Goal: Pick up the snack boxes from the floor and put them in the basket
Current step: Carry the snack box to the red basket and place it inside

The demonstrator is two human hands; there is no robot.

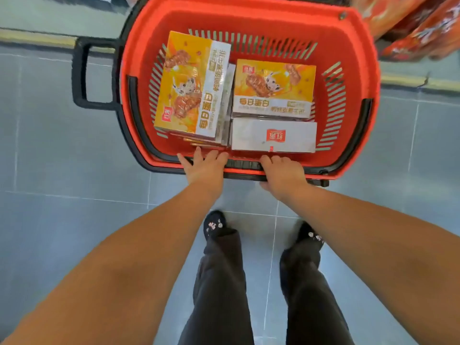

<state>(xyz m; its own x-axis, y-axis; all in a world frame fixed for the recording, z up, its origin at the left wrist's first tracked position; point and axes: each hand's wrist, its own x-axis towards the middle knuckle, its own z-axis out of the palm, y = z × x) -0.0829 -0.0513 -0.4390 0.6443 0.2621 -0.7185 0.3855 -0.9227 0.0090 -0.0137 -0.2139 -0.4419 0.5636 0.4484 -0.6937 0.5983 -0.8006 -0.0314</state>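
While the snack boxes (pixel 273 83) all lie in the basket (pixel 358 46), just ahead of both hands, the head view shows the left grip (pixel 206 168) spread flat over the near rim and the right grip (pixel 283 170) curled round the black handle (pixel 244 165), both equally near.

On the floor (pixel 62 145), the basket (pixel 273 21) holds a left box (pixel 189 83) beside a rear box (pixel 273 85) at its right, a front box (pixel 273 136) just before that one, and the left hand (pixel 206 168) and right hand (pixel 283 173) sit side by side on its near rim
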